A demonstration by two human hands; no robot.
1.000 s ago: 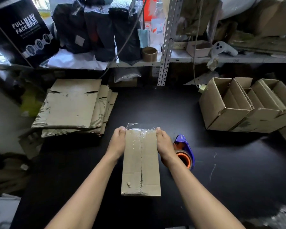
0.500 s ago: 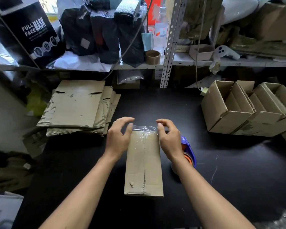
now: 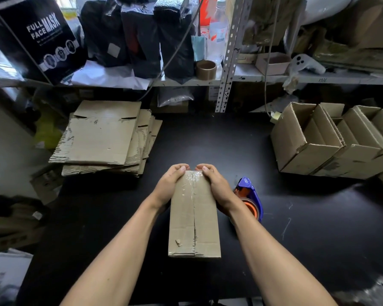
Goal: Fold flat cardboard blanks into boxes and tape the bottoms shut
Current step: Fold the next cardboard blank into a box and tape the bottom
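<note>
Box (image 3: 194, 217), table centre: corrugated, light, stiff; taped seam slick. Left hand (image 3: 169, 186), right hand (image 3: 216, 186) curled over 12 o'clock edge. Best hold: side walls.

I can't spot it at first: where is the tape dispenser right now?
The blue and orange tape dispenser lies on the black table, just beside the right hand that grips the box.

Two bare forearms reach in from below, no sleeves showing. Neither the left hand (image 3: 167, 186) nor the right hand (image 3: 217, 186) wears gloves, rings or a watch; fingernails are short.
</note>
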